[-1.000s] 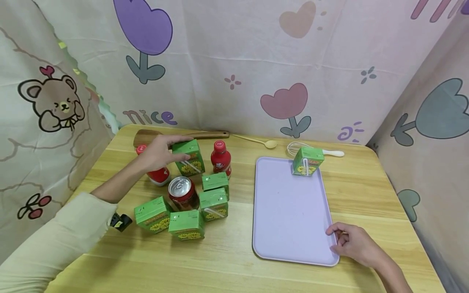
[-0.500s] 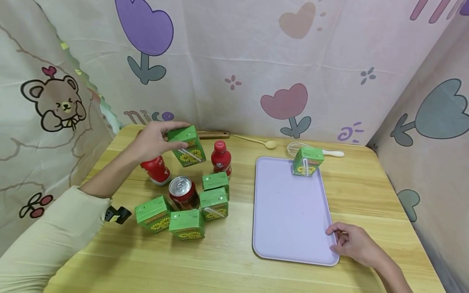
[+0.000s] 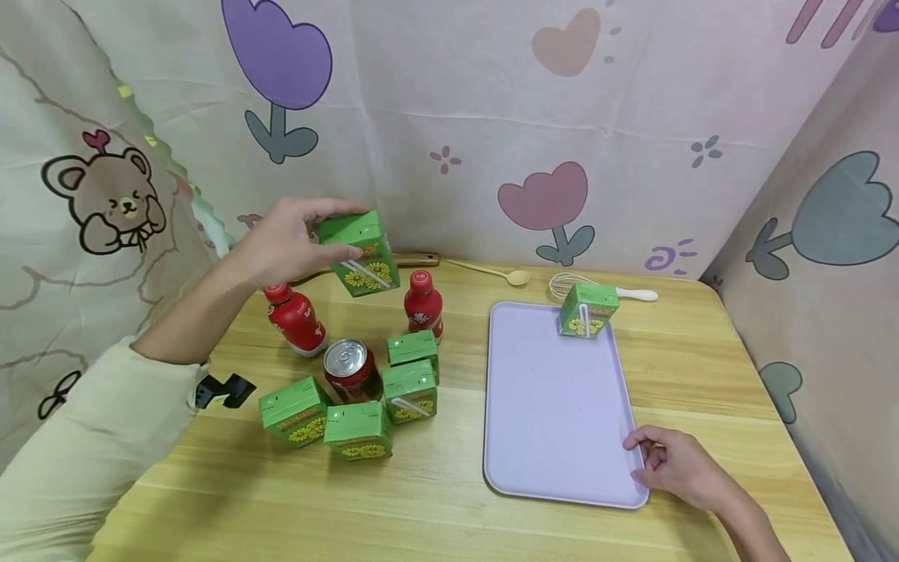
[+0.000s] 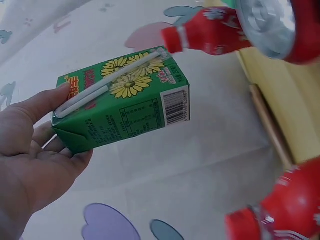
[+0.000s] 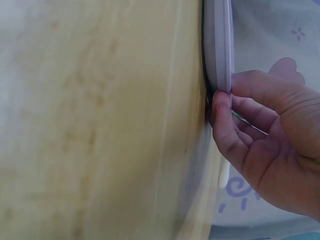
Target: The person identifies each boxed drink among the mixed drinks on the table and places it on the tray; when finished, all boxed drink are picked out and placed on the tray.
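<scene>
Patterned fabric hangs behind a wooden surface, with a wooden-handled utensil, a yellow spoon and a whisk along its far edge. The person's left hand has its grip closed around the upper end of a green carton, thumb across the front beside the straw and fingers behind. That carton is off the surface, slightly tilted, above and beyond the can, between two red bottles. Four other cartons stand around the can's near side. The right hand keeps a narrow grip, pinching the near right part of the lilac tray by its rim. One more carton stands at the tray's far right corner.

My judgement is that the step in hand is moving the raised carton away from the group. The next move seems to call for a firm grip and enough height to clear the right-hand bottle if it goes towards the tray, with the right hand steadying the rim.
</scene>
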### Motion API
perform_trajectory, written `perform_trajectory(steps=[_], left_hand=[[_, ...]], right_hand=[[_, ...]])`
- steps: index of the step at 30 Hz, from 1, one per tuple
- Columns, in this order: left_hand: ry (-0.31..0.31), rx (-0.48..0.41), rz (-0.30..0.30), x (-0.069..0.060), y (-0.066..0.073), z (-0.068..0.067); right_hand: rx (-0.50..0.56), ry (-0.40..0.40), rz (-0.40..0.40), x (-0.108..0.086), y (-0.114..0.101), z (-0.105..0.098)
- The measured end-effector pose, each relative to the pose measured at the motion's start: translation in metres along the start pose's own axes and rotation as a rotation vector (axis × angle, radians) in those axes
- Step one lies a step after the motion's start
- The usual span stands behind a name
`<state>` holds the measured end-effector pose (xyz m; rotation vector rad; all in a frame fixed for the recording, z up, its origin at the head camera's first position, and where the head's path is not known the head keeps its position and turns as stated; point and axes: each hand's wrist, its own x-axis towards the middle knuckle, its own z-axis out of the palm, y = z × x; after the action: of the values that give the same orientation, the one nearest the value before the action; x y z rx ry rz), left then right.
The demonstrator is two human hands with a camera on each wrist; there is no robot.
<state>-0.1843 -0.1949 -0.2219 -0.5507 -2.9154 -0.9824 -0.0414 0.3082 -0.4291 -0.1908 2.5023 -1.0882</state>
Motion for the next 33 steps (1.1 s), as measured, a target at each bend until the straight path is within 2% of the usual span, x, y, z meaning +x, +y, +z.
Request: perform_trajectory(steps=[7,12,16,21,24,33], left_hand=[[-0.016,-0.04,0.032,0.009,0.022,-0.002],[-0.037,-0.135,0.068,0.018,0.037,0.005],[-0.048,-0.232,0.084,0.027,0.047,0.017],[-0.068,-0.338,0.142,0.039,0.057,0.033],[-0.086,-0.394,0.155,0.045,0.062,0.044],[-0.102,-0.604,0.108,0.064,0.079,0.082]], right_hand=[[0.002,-0.001,0.012,0.001,0.001,0.001],[0.003,-0.001,0.022,0.001,0.001,0.0],[-0.002,-0.002,0.023,0.001,0.0,-0.001],[-0.015,0.001,0.013,0.0,0.0,0.0],[-0.014,0.001,0.015,0.001,0.0,0.0],[-0.019,-0.006,-0.001,0.0,0.0,-0.002]])
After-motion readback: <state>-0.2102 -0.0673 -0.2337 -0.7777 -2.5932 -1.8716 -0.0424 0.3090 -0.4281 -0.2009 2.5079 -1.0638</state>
